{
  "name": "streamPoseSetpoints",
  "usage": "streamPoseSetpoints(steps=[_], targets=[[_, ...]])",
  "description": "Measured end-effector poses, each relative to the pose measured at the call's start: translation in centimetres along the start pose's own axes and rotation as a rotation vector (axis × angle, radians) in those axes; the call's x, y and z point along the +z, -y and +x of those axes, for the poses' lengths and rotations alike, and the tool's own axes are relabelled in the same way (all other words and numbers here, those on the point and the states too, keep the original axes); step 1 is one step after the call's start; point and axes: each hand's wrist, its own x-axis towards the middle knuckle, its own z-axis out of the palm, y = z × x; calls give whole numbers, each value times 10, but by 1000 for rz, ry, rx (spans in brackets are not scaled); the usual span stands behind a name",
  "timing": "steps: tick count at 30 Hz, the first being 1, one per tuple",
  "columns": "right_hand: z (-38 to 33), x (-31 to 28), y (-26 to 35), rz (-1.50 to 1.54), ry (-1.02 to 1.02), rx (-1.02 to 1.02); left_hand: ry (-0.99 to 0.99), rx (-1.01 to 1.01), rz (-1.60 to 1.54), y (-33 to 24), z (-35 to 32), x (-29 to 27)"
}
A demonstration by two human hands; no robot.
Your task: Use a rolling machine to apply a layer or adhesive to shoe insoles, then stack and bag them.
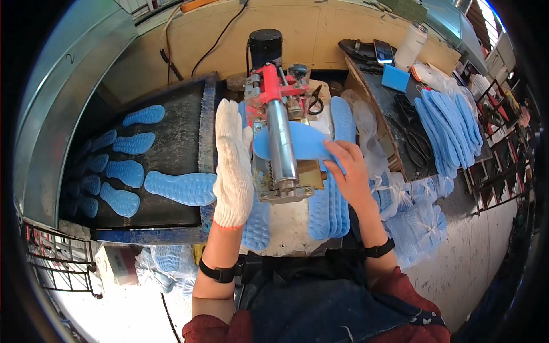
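Note:
My right hand (350, 171), bare, pinches the right end of a smooth light-blue insole (309, 141) between thumb and fingers. That insole lies crosswise under the shiny metal roller (281, 143) of a red-and-steel machine (273, 86), and its other end shows left of the roller. On my left hand (233, 166) is a white knit glove. Its fingers point away from me, straight and close together, at the machine's left side. Beside this glove a bumpy blue insole (180, 187) lies on the black belt (171, 143), its right end hidden by the glove.
Several blue insoles (132, 143) lie further left on the belt. More stand stacked (329, 211) right of the machine's base. The right-hand table holds an insole pile (449, 128), scissors (417, 143), a phone (383, 51) and a white bottle (412, 44). Bagged insoles (416, 228) lie below.

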Motion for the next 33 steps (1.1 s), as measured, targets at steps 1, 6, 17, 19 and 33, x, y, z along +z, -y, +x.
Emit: streamPoseSetpoints(steps=[1,6,17,19,33], targets=[[-6,-1,-4,62,-52,74,40,47,34,-1,2,6],[-60,12,-52,366,-210,508,-43,-46,231,3,13,22],[-87,67,-33,-305,244,377,-45,-315,77,71,-16,-70],[-86,64,-35,-320,316,489,54,-345,130,66,-25,-74],[-87,66,-47,-278,389,476,-296,-744,-436,-8,-89,-86]])
